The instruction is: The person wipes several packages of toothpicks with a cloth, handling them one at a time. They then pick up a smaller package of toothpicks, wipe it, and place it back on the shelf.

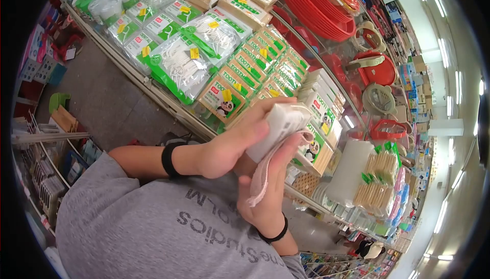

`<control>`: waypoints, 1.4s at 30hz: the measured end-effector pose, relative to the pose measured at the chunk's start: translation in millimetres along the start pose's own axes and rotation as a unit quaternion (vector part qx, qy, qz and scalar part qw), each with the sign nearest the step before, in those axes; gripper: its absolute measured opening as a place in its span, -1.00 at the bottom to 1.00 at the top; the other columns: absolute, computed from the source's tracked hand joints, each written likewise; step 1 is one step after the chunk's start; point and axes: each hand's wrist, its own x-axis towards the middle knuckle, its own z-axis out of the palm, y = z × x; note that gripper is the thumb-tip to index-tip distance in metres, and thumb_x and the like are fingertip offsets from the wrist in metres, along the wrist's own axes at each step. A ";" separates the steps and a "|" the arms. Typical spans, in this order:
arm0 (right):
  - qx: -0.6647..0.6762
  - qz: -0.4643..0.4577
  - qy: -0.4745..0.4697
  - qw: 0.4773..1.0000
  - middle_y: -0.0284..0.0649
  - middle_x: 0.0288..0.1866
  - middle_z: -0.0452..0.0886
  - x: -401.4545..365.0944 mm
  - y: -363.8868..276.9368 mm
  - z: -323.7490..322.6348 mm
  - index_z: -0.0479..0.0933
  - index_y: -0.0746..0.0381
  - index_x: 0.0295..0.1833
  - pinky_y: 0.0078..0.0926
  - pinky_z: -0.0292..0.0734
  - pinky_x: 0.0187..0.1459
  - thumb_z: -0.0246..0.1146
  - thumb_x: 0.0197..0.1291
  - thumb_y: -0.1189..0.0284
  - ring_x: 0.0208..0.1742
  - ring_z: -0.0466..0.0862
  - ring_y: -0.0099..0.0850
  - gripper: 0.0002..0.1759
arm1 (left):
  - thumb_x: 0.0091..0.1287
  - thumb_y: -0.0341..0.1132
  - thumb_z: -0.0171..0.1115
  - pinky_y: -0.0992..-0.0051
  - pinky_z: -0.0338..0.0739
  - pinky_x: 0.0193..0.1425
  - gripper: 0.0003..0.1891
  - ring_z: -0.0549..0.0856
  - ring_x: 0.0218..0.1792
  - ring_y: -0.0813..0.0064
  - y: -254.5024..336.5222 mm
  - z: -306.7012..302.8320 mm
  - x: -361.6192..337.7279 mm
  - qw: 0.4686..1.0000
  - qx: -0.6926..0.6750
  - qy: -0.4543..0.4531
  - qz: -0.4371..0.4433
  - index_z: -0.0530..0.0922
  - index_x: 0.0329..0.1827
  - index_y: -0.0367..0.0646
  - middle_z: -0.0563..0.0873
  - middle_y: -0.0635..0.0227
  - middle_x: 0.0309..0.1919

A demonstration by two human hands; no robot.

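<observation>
My left hand (227, 149) is closed round a small white packet (283, 122), thumb on its near face. Just right of it, my right hand (268, 192) holds a folded pink cloth (261, 176) against the packet's side. Both hands are above the edge of a shelf of goods. Behind them lie boxes of toothpicks (223, 96) with a panda picture and yellow price tags. Bags of white dental picks (178, 67) lie further left. A stack of white and green packs (324, 110) stands just beyond the packet.
Red plastic trays (316, 8) are stacked at the top. Bundles of wooden sticks (375, 184) lie at the right beside a white roll (349, 172). A metal shelf edge (168, 104) runs in front of the goods. Another person (370, 250) is far off at the lower right.
</observation>
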 end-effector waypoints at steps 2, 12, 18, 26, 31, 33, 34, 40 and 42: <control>0.108 0.029 0.011 0.994 0.47 0.58 -0.34 -5.0 6.1 8.5 -0.31 0.49 0.58 0.37 -0.31 0.47 0.25 0.29 0.42 0.58 -0.27 0.46 0.01 | 0.62 -0.11 -0.20 0.41 0.24 0.47 -0.45 0.35 0.39 0.45 0.5 0.9 -1.5 1.000 0.022 -0.013 -0.016 0.05 0.57 -0.14 0.36 0.28 0.38; 0.128 0.096 0.074 0.984 0.11 0.65 -0.36 9.0 11.8 7.4 -0.64 0.36 0.54 -0.20 0.04 0.49 0.07 0.32 -0.22 0.61 0.00 -0.13 0.27 | 0.42 -0.43 0.21 0.43 0.46 0.28 -0.45 0.52 0.19 0.53 -2.0 -2.6 -4.1 0.981 0.192 0.012 0.019 0.25 0.44 -0.11 0.46 0.29 0.24; -0.042 -0.109 0.071 0.991 0.45 0.37 0.29 -6.3 5.7 11.8 0.31 0.46 0.33 0.38 0.25 0.33 0.25 0.33 0.37 0.40 0.19 0.58 -0.43 | 0.38 -0.43 0.24 0.38 0.47 0.27 -0.45 0.52 0.20 0.46 30.1 6.8 1.3 0.989 0.102 0.100 0.025 0.27 0.40 -0.14 0.51 0.24 0.16; -0.035 -0.130 0.037 0.990 0.32 0.41 0.31 -30.5 20.2 -3.1 0.49 0.44 0.17 0.25 0.37 0.31 0.32 0.20 0.55 0.38 0.31 0.47 -0.58 | 0.41 -0.37 0.25 0.39 0.58 0.13 -0.52 0.60 0.07 0.51 36.4 18.4 9.1 0.987 0.043 0.140 0.064 0.34 0.35 -0.13 0.61 0.28 0.01; 0.009 -0.106 -0.052 0.993 0.18 0.38 0.42 -20.3 16.6 -26.4 0.48 0.38 0.27 0.07 0.37 0.38 0.36 0.02 0.60 0.42 0.41 0.16 -0.39 | 0.55 -0.05 -0.10 0.31 0.67 0.09 -0.50 0.72 0.02 0.24 58.3 14.5 9.4 0.983 -0.113 0.146 0.011 0.36 0.35 -0.27 0.65 0.07 0.08; 0.023 -0.046 -0.052 0.997 0.10 0.41 0.41 -21.4 16.7 -23.2 0.46 0.34 0.31 -0.06 0.38 0.39 0.35 -0.02 0.62 0.41 0.44 0.05 -0.33 | 0.57 -0.01 -0.20 0.24 0.69 0.09 -0.42 0.73 0.06 0.11 64.2 9.2 7.1 0.985 -0.124 0.115 -0.013 0.35 0.37 -0.35 0.62 -0.08 0.16; 0.049 -0.015 -0.052 0.997 0.09 0.42 0.41 -25.9 22.5 -21.3 0.45 0.33 0.32 -0.11 0.39 0.38 0.34 -0.03 0.64 0.41 0.45 0.03 -0.32 | 0.57 0.02 -0.26 0.20 0.68 0.11 -0.37 0.70 0.10 0.08 65.2 9.4 5.7 0.985 -0.140 0.102 -0.013 0.35 0.37 -0.41 0.60 -0.13 0.19; 0.123 0.140 0.039 0.982 -0.13 -0.04 0.66 -24.7 18.4 -23.6 0.50 0.38 0.21 -0.47 0.51 -0.03 0.08 0.41 0.53 -0.09 0.63 -0.41 -0.68 | 0.56 0.02 -0.18 0.26 0.66 0.14 -0.39 0.69 0.12 0.16 70.0 2.0 -5.6 0.981 -0.190 0.040 -0.023 0.28 0.43 -0.34 0.61 -0.05 0.17; 0.110 0.121 0.046 0.985 -0.19 -0.13 0.63 -23.0 22.7 -29.3 0.51 0.38 0.20 -0.52 0.49 -0.08 0.09 0.41 0.51 -0.16 0.60 -0.46 -0.68 | 0.54 -0.03 -0.09 0.31 0.66 0.11 -0.41 0.68 0.10 0.25 71.9 6.6 -10.7 0.992 -0.095 0.088 0.000 0.24 0.46 -0.29 0.61 0.02 0.15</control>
